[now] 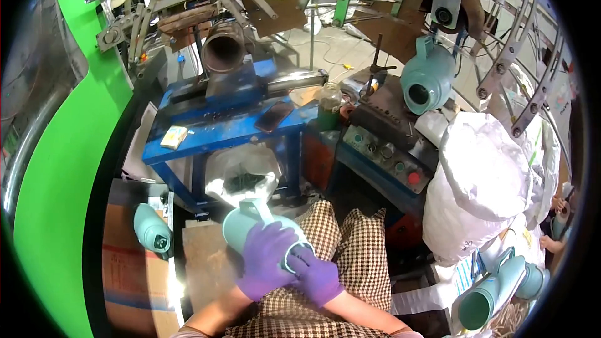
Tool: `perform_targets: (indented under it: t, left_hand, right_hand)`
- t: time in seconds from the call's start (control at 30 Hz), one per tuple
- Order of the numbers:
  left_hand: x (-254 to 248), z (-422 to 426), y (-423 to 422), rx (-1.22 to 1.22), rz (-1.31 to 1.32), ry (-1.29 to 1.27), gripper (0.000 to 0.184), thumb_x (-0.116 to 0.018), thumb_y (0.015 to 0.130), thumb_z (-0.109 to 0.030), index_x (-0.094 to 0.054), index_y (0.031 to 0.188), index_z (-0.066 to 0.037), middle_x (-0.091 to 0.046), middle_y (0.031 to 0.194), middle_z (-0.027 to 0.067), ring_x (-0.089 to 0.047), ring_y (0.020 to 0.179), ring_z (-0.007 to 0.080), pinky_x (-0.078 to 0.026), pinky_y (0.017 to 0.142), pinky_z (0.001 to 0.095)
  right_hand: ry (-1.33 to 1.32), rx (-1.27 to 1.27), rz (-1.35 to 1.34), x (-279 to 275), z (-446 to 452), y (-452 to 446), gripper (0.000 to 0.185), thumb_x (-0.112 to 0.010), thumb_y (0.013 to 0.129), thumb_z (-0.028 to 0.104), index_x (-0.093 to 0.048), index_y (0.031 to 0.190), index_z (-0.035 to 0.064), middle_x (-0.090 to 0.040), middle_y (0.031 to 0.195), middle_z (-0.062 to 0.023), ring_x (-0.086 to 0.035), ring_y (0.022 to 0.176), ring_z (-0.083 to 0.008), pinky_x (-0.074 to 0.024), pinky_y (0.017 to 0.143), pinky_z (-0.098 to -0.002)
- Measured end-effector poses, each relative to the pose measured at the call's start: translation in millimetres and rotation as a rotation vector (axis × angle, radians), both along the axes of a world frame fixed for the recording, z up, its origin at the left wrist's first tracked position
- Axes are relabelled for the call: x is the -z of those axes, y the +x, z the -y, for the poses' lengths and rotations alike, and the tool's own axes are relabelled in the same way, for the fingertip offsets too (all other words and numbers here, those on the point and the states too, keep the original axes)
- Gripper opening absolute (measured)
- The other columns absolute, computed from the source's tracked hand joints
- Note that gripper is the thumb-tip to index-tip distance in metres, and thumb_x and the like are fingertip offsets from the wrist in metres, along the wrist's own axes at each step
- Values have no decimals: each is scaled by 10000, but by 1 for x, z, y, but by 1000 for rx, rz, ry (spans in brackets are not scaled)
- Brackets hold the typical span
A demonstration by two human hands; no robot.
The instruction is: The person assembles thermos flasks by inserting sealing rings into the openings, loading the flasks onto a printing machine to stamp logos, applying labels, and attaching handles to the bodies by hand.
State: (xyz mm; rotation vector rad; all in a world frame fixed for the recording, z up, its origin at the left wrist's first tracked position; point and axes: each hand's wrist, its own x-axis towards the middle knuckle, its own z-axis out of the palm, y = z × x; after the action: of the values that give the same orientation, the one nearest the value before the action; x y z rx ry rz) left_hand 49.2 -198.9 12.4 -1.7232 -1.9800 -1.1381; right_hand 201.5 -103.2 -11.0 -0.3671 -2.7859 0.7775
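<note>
Got a mint-green cylindrical jug (241,228) at 7 o'clock, over brown-checked cloth (363,253). Clasping its side with the purple-gloved left hand (269,260), bunching the purple-gloved right hand (317,277) at its open mouth (290,256), can't tell if pinching.

blue table (220,133), phone (273,117), white sack (482,178)

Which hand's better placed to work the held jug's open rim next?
Right, probably. The right hand is already at the open rim, while the left hand is wrapped over the side of the teal jug, so it seems better suited to steadying.
</note>
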Motion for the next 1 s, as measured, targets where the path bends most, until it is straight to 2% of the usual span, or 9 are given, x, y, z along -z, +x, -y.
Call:
perform_targets:
  t: [0.23, 0.33, 0.43, 0.53, 0.57, 0.63, 0.67, 0.87, 1.0]
  left_hand:
    - [24, 4, 13, -56, -196, -44, 443, -761, 754, -423, -716, 1077, -124, -706, 1176, 67, -624, 1177, 327, -375, 1111, 579]
    - [16, -3, 3, -22, -278, -40, 414, -773, 759, -386, -716, 1072, -122, -707, 1151, 69, -622, 1177, 324, -367, 1126, 567]
    - [29, -34, -79, -109, -93, -36, 552, -818, 723, -291, -658, 1207, -78, -666, 1235, 105, -605, 1212, 315, -391, 1138, 506]
    - [24, -39, -146, -171, 299, 276, 601, -831, 664, -164, -635, 1222, -62, -632, 1229, 140, -564, 1238, 357, -418, 1114, 474]
    - [18, -40, -164, -188, 146, 321, 654, -845, 657, -168, -617, 1259, -51, -623, 1269, 146, -553, 1264, 364, -409, 1124, 481]
    - [24, -31, -188, -231, -20, 341, 745, -871, 647, -194, -588, 1316, -30, -586, 1376, 174, -522, 1332, 383, -385, 1154, 489]
    - [22, -28, -185, -236, 36, 335, 770, -878, 646, -223, -581, 1330, -32, -578, 1393, 180, -519, 1341, 386, -380, 1160, 494]
    - [3, 3, -127, -215, 192, 376, 775, -863, 680, -286, -567, 1343, -16, -559, 1419, 185, -517, 1346, 377, -378, 1156, 483]
    - [4, 33, -91, -224, 264, 269, 774, -888, 621, -302, -589, 1278, -22, -591, 1348, 186, -555, 1276, 393, -418, 1114, 486]
  right_hand:
    - [-138, -49, 224, 15, -3, 1, 367, -685, 919, 313, -648, 1239, 135, -662, 1231, -112, -704, 971, -338, -580, 798, -470]
    - [-152, -132, 74, 50, -7, 9, 503, -632, 955, 317, -558, 1423, 147, -476, 1527, -197, -635, 1143, -400, -538, 958, -484]
    - [-122, -212, -277, -15, -38, 31, 605, -628, 973, 348, -461, 1526, 168, -400, 1597, -200, -586, 1245, -390, -521, 1018, -464]
    - [384, 2, -439, -122, -103, 84, 407, -721, 889, 166, -647, 1287, 122, -671, 1276, -131, -689, 1052, -338, -568, 885, -424]
    - [611, 170, -500, -145, -128, 103, 272, -726, 869, 158, -695, 1135, 108, -714, 1115, -112, -703, 953, -321, -570, 832, -417]
    - [374, 585, -503, -185, -169, 146, 143, -725, 859, 135, -719, 1001, 117, -710, 983, -102, -682, 879, -304, -549, 792, -423]
    - [836, 665, -441, -195, -218, 168, 143, -722, 856, 118, -724, 1000, 129, -717, 986, -92, -677, 890, -311, -542, 795, -434]
    - [902, 1002, 88, -143, -435, 253, 145, -705, 851, 237, -720, 909, 105, -677, 1051, -149, -638, 963, -389, -515, 851, -486]
    - [928, 929, 288, -109, -486, 287, 297, -661, 856, 226, -650, 1114, 79, -663, 1126, -189, -625, 1027, -405, -505, 872, -507]
